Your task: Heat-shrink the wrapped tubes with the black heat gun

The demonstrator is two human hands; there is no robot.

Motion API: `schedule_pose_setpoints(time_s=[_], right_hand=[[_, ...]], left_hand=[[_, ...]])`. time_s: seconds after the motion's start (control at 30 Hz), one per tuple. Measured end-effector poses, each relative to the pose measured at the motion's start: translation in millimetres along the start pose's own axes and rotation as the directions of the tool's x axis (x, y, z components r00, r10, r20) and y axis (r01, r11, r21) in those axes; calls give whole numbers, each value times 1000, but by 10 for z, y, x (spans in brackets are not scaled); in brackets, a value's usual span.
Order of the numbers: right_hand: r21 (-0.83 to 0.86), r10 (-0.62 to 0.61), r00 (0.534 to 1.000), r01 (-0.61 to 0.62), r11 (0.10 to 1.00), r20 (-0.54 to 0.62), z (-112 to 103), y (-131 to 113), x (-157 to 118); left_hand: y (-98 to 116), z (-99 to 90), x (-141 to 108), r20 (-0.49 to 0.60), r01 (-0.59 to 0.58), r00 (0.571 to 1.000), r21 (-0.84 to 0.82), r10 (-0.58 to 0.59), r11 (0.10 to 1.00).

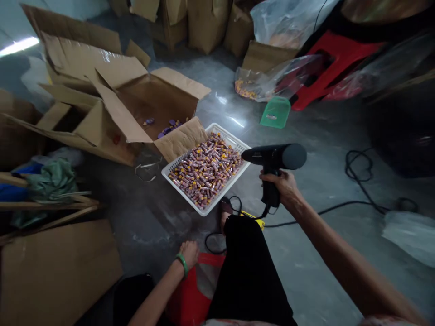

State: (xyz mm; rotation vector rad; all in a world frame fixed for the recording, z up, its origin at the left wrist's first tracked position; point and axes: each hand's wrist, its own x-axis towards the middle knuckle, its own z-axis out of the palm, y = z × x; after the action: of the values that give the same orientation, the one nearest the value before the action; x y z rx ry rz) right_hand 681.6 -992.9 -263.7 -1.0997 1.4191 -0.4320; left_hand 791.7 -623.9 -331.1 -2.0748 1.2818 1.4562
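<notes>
My right hand is wrapped round the handle of a black hair dryer. Its nozzle points left, over the right edge of a white plastic basket. Many small tubes with purple labels and yellow ends fill that basket in a loose heap. Lower down, my left hand, with a green bangle at the wrist, is closed beside a red stool. Its fingers are curled away from view, and whatever they may hold is hidden.
An open cardboard box with purple pieces inside touches the basket's far-left side. A green scoop lies beside a clear bag of small pieces. Behind stands another red stool. Black cable runs across the floor at right.
</notes>
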Motion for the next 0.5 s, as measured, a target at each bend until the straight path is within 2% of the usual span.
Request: schedule_pose_setpoints(time_s=[0.07,0.2,0.3,0.37,0.4,0.5], right_hand=[[-11,21,998,-21,1000,63,-140,84,-48],[19,-79,968,77,997,240,-346,22,-254],[153,-155,972,129,980,175,-373,-153,-371],[288,-159,984,128,949,84,-289,-219,-382],[354,-123,991,100,930,43,-215,-220,-372],[529,85,995,-44,848,-54,96,-92,-336]], left_hand=[[-7,-321,21,-71,30,997,68,-25,997],[62,-1139,103,-159,8,987,203,25,979],[113,-1605,298,-187,28,982,257,21,966],[104,-1751,505,-188,57,982,261,-7,964],[79,-1779,625,-184,73,983,257,-25,964],[-93,-1763,1043,-168,105,983,223,-68,969]])
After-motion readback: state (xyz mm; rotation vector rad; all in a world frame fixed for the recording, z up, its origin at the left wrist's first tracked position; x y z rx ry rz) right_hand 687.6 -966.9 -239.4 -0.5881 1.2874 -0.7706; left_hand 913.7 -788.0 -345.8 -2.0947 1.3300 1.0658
